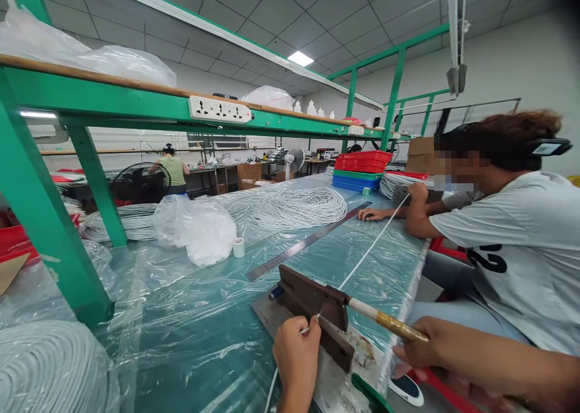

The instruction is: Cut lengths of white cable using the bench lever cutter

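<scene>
1. No text, brand or number can be read with certainty.
2. Grey shirt (528,219) of the person seated at right: bold black characters (493,260) on the front, broken by folds; one curved form resembles an S or a 2, cannot tell which.
3. Dark head-worn device (560,146), same person: small white label (544,149), its print too small to read.
4. Steel ruler (312,239) on bench: any figures too fine to resolve.
</scene>
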Available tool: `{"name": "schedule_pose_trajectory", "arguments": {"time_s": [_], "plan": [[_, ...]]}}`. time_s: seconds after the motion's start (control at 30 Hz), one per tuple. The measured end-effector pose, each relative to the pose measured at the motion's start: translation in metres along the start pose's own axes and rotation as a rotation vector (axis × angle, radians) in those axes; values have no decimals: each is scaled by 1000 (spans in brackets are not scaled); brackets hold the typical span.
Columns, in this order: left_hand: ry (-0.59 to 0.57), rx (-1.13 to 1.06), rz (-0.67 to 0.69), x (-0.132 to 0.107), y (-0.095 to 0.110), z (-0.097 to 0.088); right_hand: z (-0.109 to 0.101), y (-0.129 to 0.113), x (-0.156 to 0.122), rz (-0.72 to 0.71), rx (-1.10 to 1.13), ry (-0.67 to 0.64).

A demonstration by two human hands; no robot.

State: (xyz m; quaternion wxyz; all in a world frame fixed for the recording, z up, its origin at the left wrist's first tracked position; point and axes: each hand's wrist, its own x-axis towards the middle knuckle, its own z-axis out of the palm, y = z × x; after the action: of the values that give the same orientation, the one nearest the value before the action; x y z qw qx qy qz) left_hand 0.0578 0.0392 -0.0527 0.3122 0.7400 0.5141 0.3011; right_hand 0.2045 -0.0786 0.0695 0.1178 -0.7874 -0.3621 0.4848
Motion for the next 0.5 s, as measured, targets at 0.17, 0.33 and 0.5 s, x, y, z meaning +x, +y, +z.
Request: {"name": "schedule_pose_trajectory", "arguments": {"time_s": [0.17,0.33,0.5], "plan": [[-8,-10,9,-2,0,1,2,3,-2,-44,-9,69],[-1,-8,15,-2,0,1,6,-3,-12,-52,17,68],[44,-65,44,0,-11,7,39,50,33,-184,20,210]]}}
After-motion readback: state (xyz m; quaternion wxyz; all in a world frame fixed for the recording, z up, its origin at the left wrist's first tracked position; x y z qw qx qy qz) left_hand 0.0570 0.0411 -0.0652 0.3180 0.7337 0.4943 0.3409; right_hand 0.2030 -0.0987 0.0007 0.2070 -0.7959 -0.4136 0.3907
